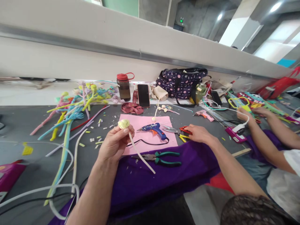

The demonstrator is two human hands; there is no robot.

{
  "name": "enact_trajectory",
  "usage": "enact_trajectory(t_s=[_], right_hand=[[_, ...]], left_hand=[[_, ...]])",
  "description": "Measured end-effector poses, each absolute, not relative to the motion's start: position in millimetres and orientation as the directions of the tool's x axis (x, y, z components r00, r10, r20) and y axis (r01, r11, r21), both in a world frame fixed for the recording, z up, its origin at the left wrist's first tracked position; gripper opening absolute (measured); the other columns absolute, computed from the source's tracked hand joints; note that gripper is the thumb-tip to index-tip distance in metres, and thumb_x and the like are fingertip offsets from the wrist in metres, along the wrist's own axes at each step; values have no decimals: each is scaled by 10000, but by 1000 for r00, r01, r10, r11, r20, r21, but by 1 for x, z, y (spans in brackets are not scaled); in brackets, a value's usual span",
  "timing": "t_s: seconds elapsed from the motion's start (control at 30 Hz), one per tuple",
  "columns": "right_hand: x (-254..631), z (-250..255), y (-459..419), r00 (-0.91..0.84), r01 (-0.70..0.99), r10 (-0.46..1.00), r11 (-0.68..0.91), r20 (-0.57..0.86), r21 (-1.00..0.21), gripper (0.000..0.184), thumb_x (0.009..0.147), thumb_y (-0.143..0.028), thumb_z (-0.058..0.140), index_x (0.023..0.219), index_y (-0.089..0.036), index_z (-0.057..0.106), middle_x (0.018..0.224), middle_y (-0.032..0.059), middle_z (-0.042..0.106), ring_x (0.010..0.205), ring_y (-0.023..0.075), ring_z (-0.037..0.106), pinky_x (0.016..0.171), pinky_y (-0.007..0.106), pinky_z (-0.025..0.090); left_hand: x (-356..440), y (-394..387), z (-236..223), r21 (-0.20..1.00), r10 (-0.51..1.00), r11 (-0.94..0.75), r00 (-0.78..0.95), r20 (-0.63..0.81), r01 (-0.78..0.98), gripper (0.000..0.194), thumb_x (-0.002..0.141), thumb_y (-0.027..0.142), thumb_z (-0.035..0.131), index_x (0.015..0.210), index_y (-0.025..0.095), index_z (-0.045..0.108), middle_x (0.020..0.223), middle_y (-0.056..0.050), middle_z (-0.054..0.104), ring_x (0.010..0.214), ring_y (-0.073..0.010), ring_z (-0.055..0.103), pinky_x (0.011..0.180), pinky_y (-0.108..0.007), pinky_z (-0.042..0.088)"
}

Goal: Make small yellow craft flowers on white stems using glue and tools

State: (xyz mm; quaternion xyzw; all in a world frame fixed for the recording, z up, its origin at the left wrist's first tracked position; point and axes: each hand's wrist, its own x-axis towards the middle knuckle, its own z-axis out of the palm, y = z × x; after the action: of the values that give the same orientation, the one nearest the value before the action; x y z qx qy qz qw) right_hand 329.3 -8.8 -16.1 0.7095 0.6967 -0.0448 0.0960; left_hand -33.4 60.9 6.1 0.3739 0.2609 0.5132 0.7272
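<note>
My left hand (114,141) pinches a pipe-cleaner flower (123,124) just below its pale yellow, rounded head. Its white stem slants down to the right over the purple cloth (150,190). At the right, my right hand (200,134) has its fingers closed on the red handles of the scissors (172,129), whose blades point left over the pink sheet (131,120). Between my hands, a blue glue gun (153,128) lies on that sheet, nozzle to the left. Nearer me, green-handled pliers (167,158) rest partly on the cloth. Short yellow pieces (182,138) lie below the scissors.
A heap of coloured pipe-cleaner stems (77,106) covers the left side. Along the back stand a bottle (124,87), a phone (143,96) and a patterned bag (181,82). A pink glue gun (204,115) lies right. A co-worker's hands (246,114) work at far right.
</note>
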Motion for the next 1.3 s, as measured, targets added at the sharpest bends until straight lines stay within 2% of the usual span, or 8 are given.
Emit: enact_trajectory(t_s=[0.27, 0.4, 0.63, 0.8, 0.9, 1.0, 1.2, 1.3], right_hand=[[327, -6, -4, -3, 993, 947, 41, -320, 112, 461, 701, -314, 618, 1154, -280, 539, 1052, 40, 589, 850, 198, 596, 624, 242, 360], [324, -7, 6, 36, 984, 944, 24, -327, 177, 302, 679, -284, 617, 976, -227, 609, 966, 57, 622, 788, 206, 606, 591, 251, 356], [322, 13, 22, 118, 954, 978, -64, -171, 294, 411, 687, -192, 580, 1095, -154, 544, 964, 120, 665, 870, 252, 614, 714, 304, 362], [327, 22, -22, 198, 932, 978, -168, -64, 323, 364, 775, -341, 512, 1112, -207, 537, 925, 86, 687, 822, 268, 638, 639, 304, 374], [336, -1, -70, 312, 914, 950, -300, -3, 272, 399, 784, -446, 502, 1122, -236, 529, 854, 60, 703, 760, 280, 657, 576, 305, 393], [345, -31, -108, 318, 938, 948, -312, -17, 150, 377, 808, -462, 487, 1123, -258, 530, 918, 33, 702, 780, 261, 663, 598, 314, 442], [302, -25, -112, 63, 987, 974, -93, 220, 132, 277, 854, -333, 472, 1065, -213, 605, 1142, 106, 599, 994, 274, 585, 837, 399, 446], [248, -10, -95, -224, 972, 967, 230, 125, -40, 297, 853, -340, 500, 1124, -240, 570, 1141, 77, 599, 1034, 237, 555, 896, 374, 428]], left_hand=[[-31, 59, 8, 819, 943, 204, 333, -17, -537, 159, 554, 217, 755, 634, 118, 660, 620, -1, 590, 517, -68, 500, 447, -155, 400], [-31, 59, 7, 816, 940, 200, 342, -3, -542, 139, 561, 208, 743, 618, 121, 651, 619, -6, 596, 527, -76, 510, 462, -165, 418], [-32, 59, 8, 812, 942, 208, 335, -16, -546, 156, 558, 208, 735, 656, 107, 670, 613, -15, 598, 497, -75, 506, 416, -157, 387], [-34, 58, 9, 798, 946, 209, 324, -18, -566, 161, 547, 207, 737, 662, 113, 675, 611, -12, 595, 495, -78, 501, 412, -164, 373], [-35, 57, 8, 794, 936, 198, 351, 20, -575, 149, 571, 221, 733, 659, 116, 675, 585, -10, 588, 476, -69, 480, 406, -161, 355], [-35, 55, 6, 802, 922, 185, 383, 59, -568, 136, 598, 224, 724, 655, 111, 674, 580, -9, 587, 463, -56, 465, 409, -157, 343], [-33, 56, 5, 813, 921, 193, 387, 43, -549, 130, 597, 215, 727, 646, 110, 668, 585, -12, 594, 455, -58, 461, 395, -165, 338], [-35, 59, 5, 805, 932, 187, 360, 35, -562, 136, 606, 218, 729, 651, 108, 664, 585, -8, 598, 466, -60, 479, 404, -163, 350]])
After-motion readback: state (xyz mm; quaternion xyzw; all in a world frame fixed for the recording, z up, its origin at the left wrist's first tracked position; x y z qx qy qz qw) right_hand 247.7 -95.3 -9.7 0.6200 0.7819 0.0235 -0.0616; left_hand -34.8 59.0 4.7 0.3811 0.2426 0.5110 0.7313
